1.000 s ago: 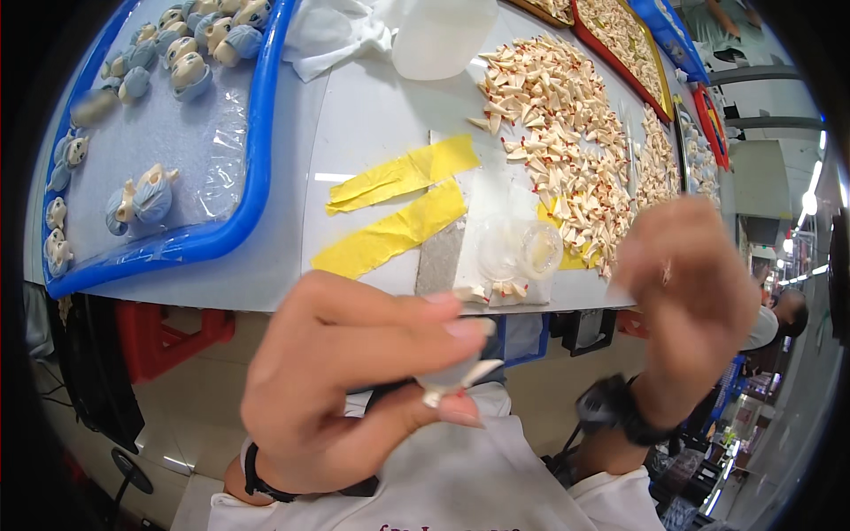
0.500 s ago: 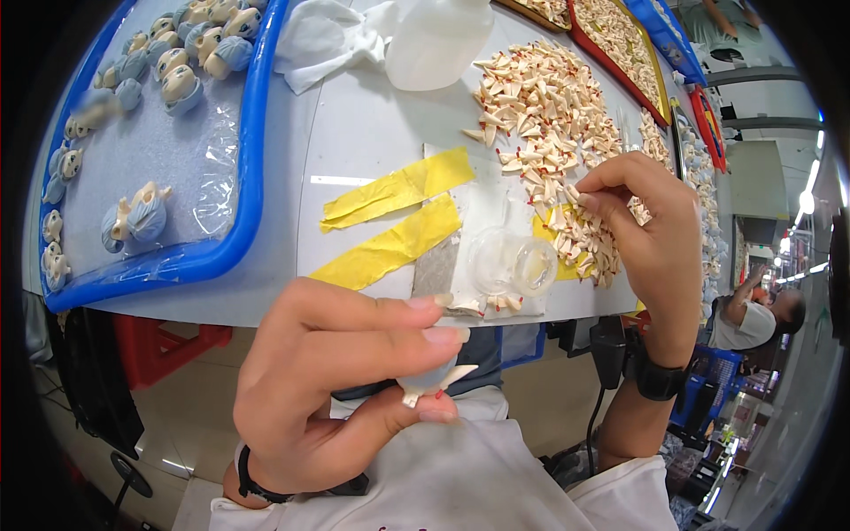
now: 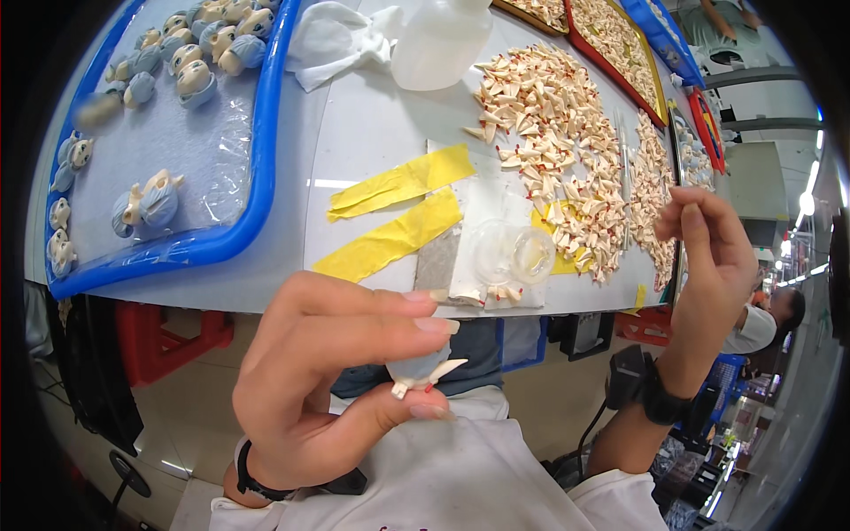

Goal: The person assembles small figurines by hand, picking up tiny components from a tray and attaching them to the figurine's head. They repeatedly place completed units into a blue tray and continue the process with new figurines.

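In front of my body, my left hand (image 3: 341,380) pinches a small doll head (image 3: 418,367) with light blue hair between fingers and thumb. A cream pointed piece (image 3: 445,372) sticks out of its side, and a spot of red shows beside it. Most of the head is hidden behind my fingers. My right hand (image 3: 713,243) is raised at the right, above the edge of a smaller heap of cream pieces (image 3: 653,177). Its fingers are curled in near the thumb; whatever they hold, if anything, cannot be made out.
A large heap of red-tipped cream pieces (image 3: 549,115) lies on the white table. Nearby are a small clear dish (image 3: 531,255), yellow tape strips (image 3: 390,234), a translucent bottle (image 3: 441,44) and a white cloth (image 3: 341,40). A blue tray (image 3: 264,133) at left holds several doll heads.
My right hand has left the large heap and moved right, past the smaller heap. My left hand still holds the doll head and has barely shifted.
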{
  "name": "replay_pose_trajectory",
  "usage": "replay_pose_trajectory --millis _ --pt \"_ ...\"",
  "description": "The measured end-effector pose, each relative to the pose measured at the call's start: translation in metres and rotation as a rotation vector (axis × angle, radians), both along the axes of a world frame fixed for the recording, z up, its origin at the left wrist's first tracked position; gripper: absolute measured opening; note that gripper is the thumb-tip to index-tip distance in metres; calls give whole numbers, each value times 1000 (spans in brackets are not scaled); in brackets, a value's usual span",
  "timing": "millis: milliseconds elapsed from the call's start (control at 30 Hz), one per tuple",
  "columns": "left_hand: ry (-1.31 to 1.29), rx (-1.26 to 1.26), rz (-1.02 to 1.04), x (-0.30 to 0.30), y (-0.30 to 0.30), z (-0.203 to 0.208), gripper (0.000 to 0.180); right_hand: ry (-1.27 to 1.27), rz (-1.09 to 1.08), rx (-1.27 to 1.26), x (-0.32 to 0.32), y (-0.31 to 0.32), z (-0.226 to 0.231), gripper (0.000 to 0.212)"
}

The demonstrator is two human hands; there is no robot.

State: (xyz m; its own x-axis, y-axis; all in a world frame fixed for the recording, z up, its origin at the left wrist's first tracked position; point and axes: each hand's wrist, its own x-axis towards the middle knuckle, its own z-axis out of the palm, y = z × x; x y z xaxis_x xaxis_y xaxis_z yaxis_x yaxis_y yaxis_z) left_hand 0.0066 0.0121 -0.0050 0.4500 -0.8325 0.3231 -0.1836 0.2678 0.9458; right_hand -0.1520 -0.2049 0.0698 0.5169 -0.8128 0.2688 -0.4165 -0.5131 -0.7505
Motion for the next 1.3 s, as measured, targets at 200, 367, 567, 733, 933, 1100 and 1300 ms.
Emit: replay_pose_trajectory --millis 200,367,567,733,933,1100,1300 --pt "533 -41 87 -15 -8 8 48 -112 136 146 -17 23 -13 14" --pt "760 -23 176 -17 -9 14 54 -424 256 523 -24 31 -28 16" --pt "544 -3 160 -14 -9 5 58 -340 260 265 -11 36 -44 16" --pt "602 -114 79 -11 -9 0 58 -423 214 416 3 45 -36 14" --pt "430 -117 19 -4 -9 -3 52 -453 248 431 12 44 -35 20" --pt "320 -220 -151 6 -7 -13 46 -322 309 290 19 40 -31 20" --pt "367 -237 -144 4 -9 -17 29 -30 373 -152 28 41 -30 16"
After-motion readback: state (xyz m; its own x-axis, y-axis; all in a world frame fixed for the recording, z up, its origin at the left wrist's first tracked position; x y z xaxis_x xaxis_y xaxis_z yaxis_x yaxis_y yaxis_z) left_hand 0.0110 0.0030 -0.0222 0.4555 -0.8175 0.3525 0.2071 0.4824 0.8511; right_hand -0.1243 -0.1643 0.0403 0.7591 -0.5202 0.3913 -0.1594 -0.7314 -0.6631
